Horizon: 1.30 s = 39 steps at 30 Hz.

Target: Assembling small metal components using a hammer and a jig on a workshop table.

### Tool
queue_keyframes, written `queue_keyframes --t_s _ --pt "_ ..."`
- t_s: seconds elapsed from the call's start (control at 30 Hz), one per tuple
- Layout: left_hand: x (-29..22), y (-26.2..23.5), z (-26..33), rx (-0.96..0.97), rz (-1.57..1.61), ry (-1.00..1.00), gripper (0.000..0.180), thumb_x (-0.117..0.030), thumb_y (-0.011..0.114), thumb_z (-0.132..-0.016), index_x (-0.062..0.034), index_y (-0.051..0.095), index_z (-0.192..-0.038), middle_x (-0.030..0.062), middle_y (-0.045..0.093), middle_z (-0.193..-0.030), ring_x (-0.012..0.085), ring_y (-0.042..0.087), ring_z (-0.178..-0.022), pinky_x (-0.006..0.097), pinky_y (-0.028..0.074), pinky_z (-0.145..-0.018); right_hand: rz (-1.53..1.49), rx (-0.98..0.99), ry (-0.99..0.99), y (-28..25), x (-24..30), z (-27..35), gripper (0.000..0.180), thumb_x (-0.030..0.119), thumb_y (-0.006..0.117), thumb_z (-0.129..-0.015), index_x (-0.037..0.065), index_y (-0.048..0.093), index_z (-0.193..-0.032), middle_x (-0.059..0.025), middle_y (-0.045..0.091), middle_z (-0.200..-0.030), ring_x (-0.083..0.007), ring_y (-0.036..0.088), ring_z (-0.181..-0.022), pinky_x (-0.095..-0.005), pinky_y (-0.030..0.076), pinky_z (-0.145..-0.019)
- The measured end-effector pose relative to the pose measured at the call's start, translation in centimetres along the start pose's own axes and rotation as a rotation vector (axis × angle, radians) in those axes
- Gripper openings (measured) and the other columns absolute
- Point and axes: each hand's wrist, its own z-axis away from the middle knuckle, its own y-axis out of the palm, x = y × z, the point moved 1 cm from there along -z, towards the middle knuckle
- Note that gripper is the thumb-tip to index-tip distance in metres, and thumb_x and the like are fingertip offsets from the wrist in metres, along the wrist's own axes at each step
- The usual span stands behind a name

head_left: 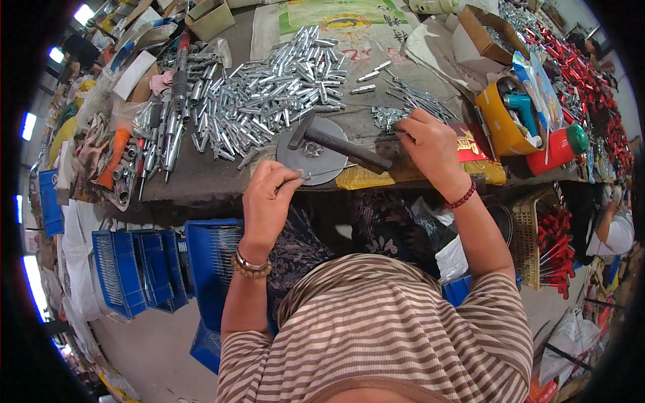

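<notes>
Silver metal tubes [275,94] lie in a big shiny heap on the dark workbench [201,178], short and round like little pipes. Just in front of the heap sits a round grey metal plate [316,164], and a hammer [339,144] with a dark handle rests across it. The right hand [430,144] has its fingers pressed together on a small bunch of thin silver pins [388,117] beside the hammer. The left hand [269,195] pinches one thin silver pin [316,176] at the plate's near edge.
</notes>
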Motion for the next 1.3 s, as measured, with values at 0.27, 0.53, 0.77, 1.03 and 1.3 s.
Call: queue_keyframes --t_s 0.27,0.53,0.77,1.03,1.3 --pt "-0.1 -1.0 0.0 -0.027 -0.04 0.016 0.011 -0.002 0.078 -0.086 -0.0019 0.075 -0.097 0.0076 0.063 -0.093 0.0206 0.063 -0.084 0.031 0.05 -0.075 0.144 0.239 -0.247 1.0 0.8 -1.9 0.011 0.01 0.069 -0.083 0.009 0.068 -0.094 -0.0089 0.06 -0.099 -0.0293 0.067 -0.098 -0.042 0.057 -0.078" --pt "-0.2 -0.8 0.6 -0.023 -0.049 0.008 0.011 -0.004 0.077 -0.087 -0.003 0.077 -0.098 0.0065 0.063 -0.093 0.0202 0.063 -0.086 0.031 0.049 -0.076 -0.14 0.166 -0.131 -0.1 4.5 -1.8 0.014 0.005 0.069 -0.086 0.004 0.063 -0.099 -0.0133 0.064 -0.097 -0.0377 0.066 -0.093 -0.0465 0.054 -0.079" --pt "0.1 -0.6 0.7 -0.022 -0.125 0.069 0.008 -0.004 0.073 -0.088 -0.0025 0.073 -0.096 0.0092 0.063 -0.094 0.026 0.064 -0.087 0.036 0.051 -0.076 -0.503 0.158 -0.249 4.6 12.2 -2.2 0.029 0.001 0.069 -0.084 0.006 0.064 -0.113 -0.0159 0.067 -0.095 -0.0386 0.067 -0.091 -0.0474 0.053 -0.077" --pt "0.0 -0.5 0.0 -0.054 -0.125 0.099 0.009 -0.009 0.075 -0.086 -0.0063 0.071 -0.093 0.0077 0.062 -0.092 0.03 0.066 -0.087 0.042 0.052 -0.075 -0.678 0.296 -0.028 4.9 11.6 -2.5 0.048 -0.002 0.07 -0.084 0.01 0.061 -0.13 -0.0158 0.072 -0.096 -0.0374 0.069 -0.092 -0.0453 0.055 -0.08" --pt "1.3 -1.6 0.5 -0.034 -0.215 0.162 0.009 -0.007 0.068 -0.089 -0.0074 0.067 -0.098 0.0115 0.063 -0.104 0.0356 0.064 -0.097 0.045 0.054 -0.078 -0.566 0.282 -0.145 4.9 13.3 -3.4 0.042 0.0 0.068 -0.086 0.009 0.06 -0.125 -0.0163 0.069 -0.093 -0.0406 0.066 -0.093 -0.0499 0.052 -0.079"
